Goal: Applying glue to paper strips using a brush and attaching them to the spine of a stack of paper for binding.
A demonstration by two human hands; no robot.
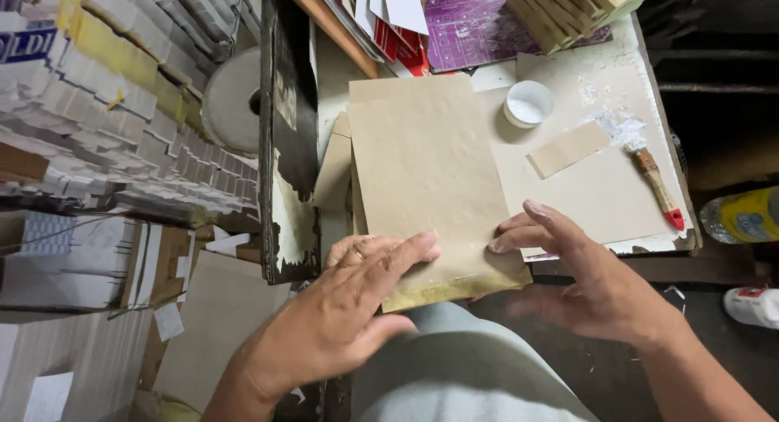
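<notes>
A stack of tan paper sheets point(426, 178) lies in the middle of the frame, its near edge overhanging the table point(604, 191) toward the person's lap. The left hand point(341, 312) rests flat on the stack's lower left corner, fingers spread and open, pressing rather than clasping. The right hand point(580, 280) touches the stack's lower right edge with open fingertips, holding nothing. To the upper right sit a small white glue pot point(528, 103), a tan paper strip point(568, 149) and a red-handled brush point(657, 183).

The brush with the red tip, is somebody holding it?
No, the brush lies alone on the work board, while both hands press on the brown paper sheet.
</notes>
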